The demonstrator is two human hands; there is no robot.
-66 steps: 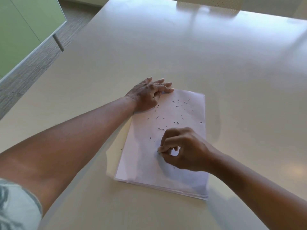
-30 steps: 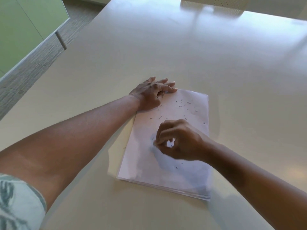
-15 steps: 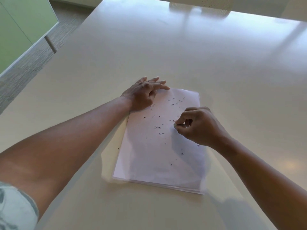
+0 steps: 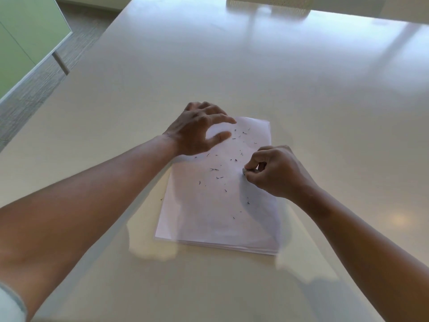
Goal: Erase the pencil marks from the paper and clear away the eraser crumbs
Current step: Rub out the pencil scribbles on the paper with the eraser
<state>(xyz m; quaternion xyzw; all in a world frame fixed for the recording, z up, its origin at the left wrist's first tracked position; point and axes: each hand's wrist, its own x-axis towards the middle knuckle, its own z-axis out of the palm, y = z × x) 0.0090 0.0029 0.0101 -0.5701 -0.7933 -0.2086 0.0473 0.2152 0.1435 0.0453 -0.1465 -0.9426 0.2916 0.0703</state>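
A thin stack of white paper (image 4: 216, 219) lies on the table in front of me, its long side running away from me. Dark eraser crumbs (image 4: 214, 169) are scattered over its upper half. My right hand (image 4: 276, 173) pinches a small pale eraser (image 4: 244, 171) between thumb and fingers at the paper's right edge. My left hand (image 4: 197, 130) hovers over the paper's top left corner with fingers spread, blurred by motion. Whether it touches the sheet I cannot tell.
The broad cream table (image 4: 232, 66) reaches far beyond the paper on all sides. One crumb (image 4: 161, 199) lies on the table just left of the stack. A green panel (image 4: 25, 36) and grey carpet floor are at the far left.
My right hand has carried the eraser from the paper's middle to its right edge. My left hand, earlier flat on the top left corner, now has its fingers spread and blurred.
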